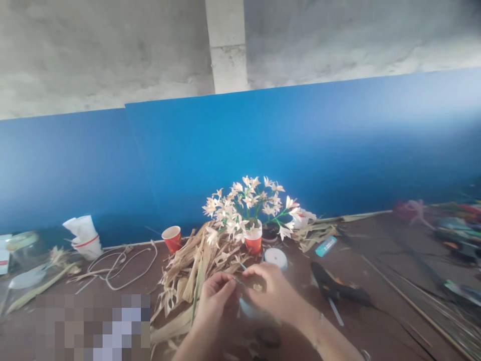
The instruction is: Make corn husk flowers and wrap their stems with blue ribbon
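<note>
One thin bluish-green strip (pixel 239 282), pinched by left hand (pixel 217 295) and right hand (pixel 268 287) together, lies between their fingertips, visible length crosswise, dipping rightward, neither hand clearly nearer, pale flowers (pixel 250 201) just beyond from where I stand.

the flowers (pixel 240 223) are creamy white on green stems (pixel 280 219), the husks (pixel 195 255) straw tan, the cup (pixel 173 242) red outside and pale within, the table (pixel 300 281) brown, the board (pixel 263 145) blue.
</note>
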Demonstrator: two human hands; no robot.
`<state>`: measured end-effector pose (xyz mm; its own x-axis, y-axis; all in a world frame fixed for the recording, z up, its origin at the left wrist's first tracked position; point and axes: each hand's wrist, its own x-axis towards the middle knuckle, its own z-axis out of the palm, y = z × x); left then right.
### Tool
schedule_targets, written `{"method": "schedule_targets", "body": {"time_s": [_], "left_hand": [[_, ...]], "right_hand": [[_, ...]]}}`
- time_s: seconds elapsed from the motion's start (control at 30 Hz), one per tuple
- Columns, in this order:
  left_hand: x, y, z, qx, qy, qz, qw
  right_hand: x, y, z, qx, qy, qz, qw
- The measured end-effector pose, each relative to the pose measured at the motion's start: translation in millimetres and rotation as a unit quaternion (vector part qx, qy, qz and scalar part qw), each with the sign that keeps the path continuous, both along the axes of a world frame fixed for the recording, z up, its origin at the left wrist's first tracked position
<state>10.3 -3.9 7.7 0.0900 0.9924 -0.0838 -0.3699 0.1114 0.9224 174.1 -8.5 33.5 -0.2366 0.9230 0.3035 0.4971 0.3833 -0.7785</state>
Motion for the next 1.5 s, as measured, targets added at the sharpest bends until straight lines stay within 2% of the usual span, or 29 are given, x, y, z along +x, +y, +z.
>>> {"method": "schedule_targets", "body": {"time_s": [0.07,0.17,0.3,0.43,0.5,0.63,0.73,0.8,0.87,0.93,1.0,1.07,1.1,1.17,1.2,1.27,1.33,1.5], "left_hand": [[2,1,-1.2,-0.003,0.000,0.017,1.000],[5,2,-6.4,-0.001,0.005,0.028,1.000],[5,4,-14.8,0.009,0.013,0.012,1.000],[1,6,-14.1,0.004,0.026,0.005,1.000],[-2,6,-9.8,0.001,0.031,-0.005,0.999],[-5,5,-0.8,0.011,0.036,-0.012,0.999],[-6,5,2.6,0.036,0.047,-0.012,0.998],[-7,3,3.3,0.042,0.045,-0.023,0.998],[-7,1,3.4,0.036,0.021,-0.048,0.998],[-6,-1,2.8,0.032,-0.007,-0.078,0.996],[-5,-2,1.2,0.030,-0.019,-0.091,0.995],[-3,-2,-1.4,0.029,-0.023,-0.081,0.996],[-2,-2,-2.9,0.029,-0.023,-0.066,0.997],[0,-1,-5.0,0.030,-0.020,-0.029,0.999],[1,-1,-5.4,0.030,-0.016,-0.009,0.999],[2,-2,-4.7,0.031,-0.004,0.025,0.999],[3,-3,-2.9,0.034,0.009,0.042,0.999],[5,-2,-3.2,0.018,-0.010,0.028,0.999]], "right_hand": [[-7,-4,-2.4,0.134,-0.074,-0.038,0.987],[-18,-7,-11.8,0.241,-0.140,-0.074,0.958],[-24,-4,-22.3,0.297,-0.163,-0.111,0.934],[-20,-3,-20.8,0.284,-0.146,-0.092,0.943],[-18,-3,-17.1,0.245,-0.116,-0.076,0.960],[-16,-3,-8.8,0.119,-0.043,-0.049,0.991],[-15,-1,-3.8,-0.022,0.024,-0.032,0.999],[-13,1,-2.0,-0.153,0.112,0.005,0.982],[-10,2,-0.9,-0.267,0.209,0.061,0.939],[-7,2,0.6,-0.332,0.262,0.106,0.900],[-6,0,3.2,-0.350,0.255,0.114,0.894],[-8,-3,5.9,-0.308,0.204,0.084,0.925],[-11,-5,6.6,-0.260,0.168,0.063,0.949],[-16,-9,5.4,-0.124,0.083,0.009,0.989],[-18,-10,3.3,-0.050,0.039,-0.018,0.998],[-22,-12,-3.3,0.071,-0.035,-0.060,0.995],[-24,-12,-11.0,0.157,-0.079,-0.082,0.981],[-23,-8,-19.0,0.285,-0.145,-0.101,0.942]]}}
